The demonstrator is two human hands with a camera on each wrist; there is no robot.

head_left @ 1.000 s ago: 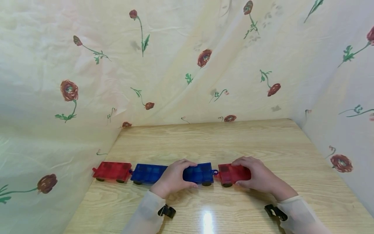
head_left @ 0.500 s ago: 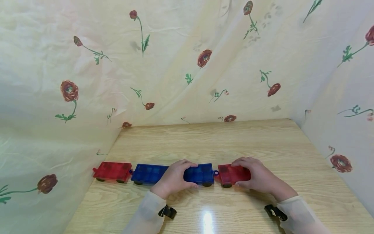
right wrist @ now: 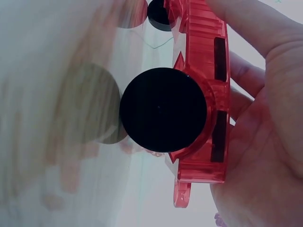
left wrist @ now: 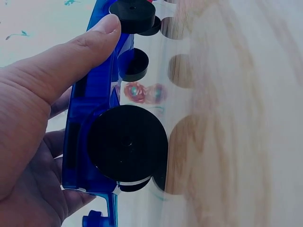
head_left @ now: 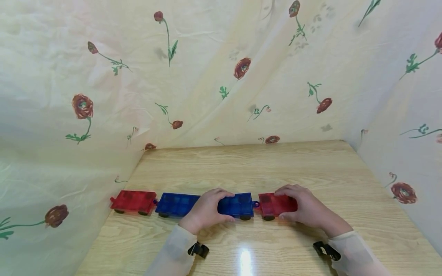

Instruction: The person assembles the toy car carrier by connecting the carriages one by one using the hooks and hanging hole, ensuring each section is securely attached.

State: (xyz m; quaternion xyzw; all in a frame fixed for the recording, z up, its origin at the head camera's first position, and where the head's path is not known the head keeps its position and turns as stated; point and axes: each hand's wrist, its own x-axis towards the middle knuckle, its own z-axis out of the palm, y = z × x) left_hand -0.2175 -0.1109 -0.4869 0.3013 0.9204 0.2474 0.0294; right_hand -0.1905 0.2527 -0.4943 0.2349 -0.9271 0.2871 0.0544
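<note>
A row of see-through plastic toy train cars stands on black wheels. My left hand (head_left: 206, 209) grips the right-hand blue toy train car (head_left: 238, 205), thumb on the near side and fingers on the far side. Its hitch shows below the big wheel in the left wrist view. My right hand (head_left: 304, 207) holds a red toy train car (head_left: 271, 205) the same way. In the right wrist view a ring sticks out from the red body (right wrist: 201, 172). A blue ring (head_left: 255, 204) bridges these two cars; I cannot tell whether it is hooked.
Another blue car (head_left: 176, 204) and a red car (head_left: 134, 201) continue the row leftward, meeting at a small hitch. The wood-grain table (head_left: 248, 165) is bounded by a flowered cloth (head_left: 207, 88) behind and at both sides. Dark bands (head_left: 198, 250) sit at the wrists.
</note>
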